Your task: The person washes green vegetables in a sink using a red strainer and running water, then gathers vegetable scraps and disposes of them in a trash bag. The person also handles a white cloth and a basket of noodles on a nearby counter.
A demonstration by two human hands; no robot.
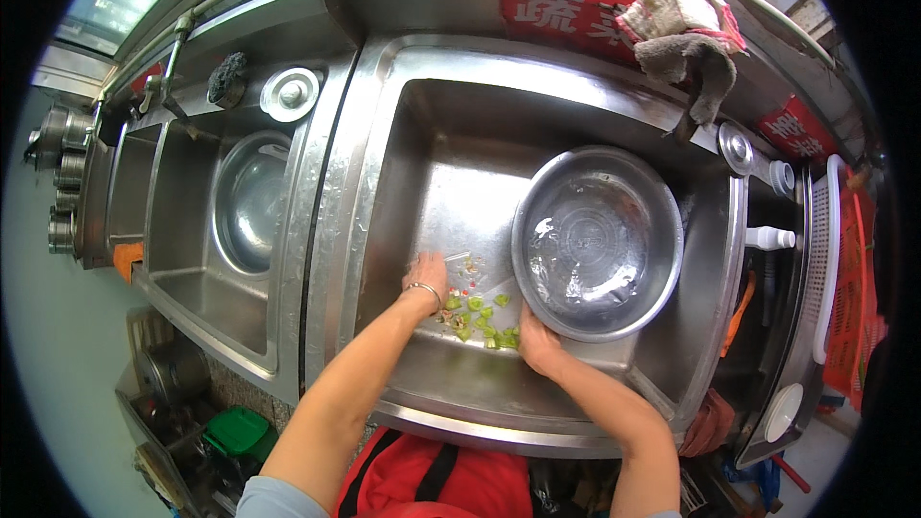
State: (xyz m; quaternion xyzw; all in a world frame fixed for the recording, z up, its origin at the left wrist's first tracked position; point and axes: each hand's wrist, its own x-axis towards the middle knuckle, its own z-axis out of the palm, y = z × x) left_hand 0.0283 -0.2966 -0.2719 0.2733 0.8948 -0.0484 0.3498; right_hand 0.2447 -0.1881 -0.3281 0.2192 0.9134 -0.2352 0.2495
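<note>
My left hand (426, 275), with a bracelet at its wrist, is low in the large stainless steel sink (471, 194), beside scattered food scraps (471, 266). Its fingertips are not clearly seen. Bits of chopped green vegetable (475, 309) lie on the sink floor between my two hands. My right hand (538, 342) is at the near-left edge of a round metal basin (590, 237), close to a few green pieces. Its fingers are partly hidden by the basin, so I cannot tell whether they grip it. Clear water appears to stand in the basin.
Left of the sink, a second sink (209, 302) holds another metal basin (252, 201). A steel scrubber (229, 75) and a drain strainer (290, 94) rest on its back ledge. Cloths (687, 50) hang over the back pipe. At right are a white bottle (770, 238) and a red basket (849, 288).
</note>
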